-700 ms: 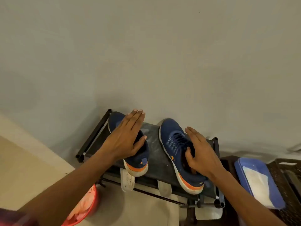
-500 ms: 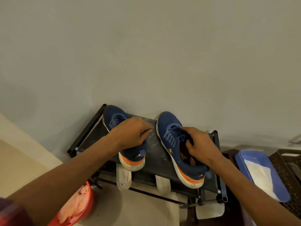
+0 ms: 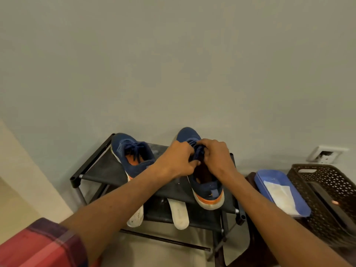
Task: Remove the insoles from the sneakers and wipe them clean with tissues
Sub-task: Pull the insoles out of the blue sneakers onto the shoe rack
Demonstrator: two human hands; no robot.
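My red checked sleeve [image 3: 38, 245] sits at the near left corner, and from it my left forearm runs up across the rack [image 3: 96, 176], hiding the heel of the left sneaker [image 3: 133, 157] and part of one of two white soles [image 3: 178, 214] that poke out from the lower shelf; insoles or slippers, I cannot tell. On the top shelf stands the right sneaker [image 3: 208, 189], heel toward me, orange and white at the back, its mouth dark so I cannot see the insole. My left hand [image 3: 177, 160] and right hand [image 3: 215, 158] meet over its tongue, fingers curled and pinching the laces [image 3: 197, 151], knuckles touching and covering most of the lacing. The left sneaker stands apart on the same shelf, laces loose, orange showing inside. To my right, near the rack, a blue tray [image 3: 265, 176] holds a folded tissue [image 3: 279, 195], and just beside it is a brown basket [image 3: 317, 176] with something dark inside. Beyond, a socket [image 3: 325, 155] sits low on the pale wall [image 3: 173, 64] that the sneaker toes nearly touch.
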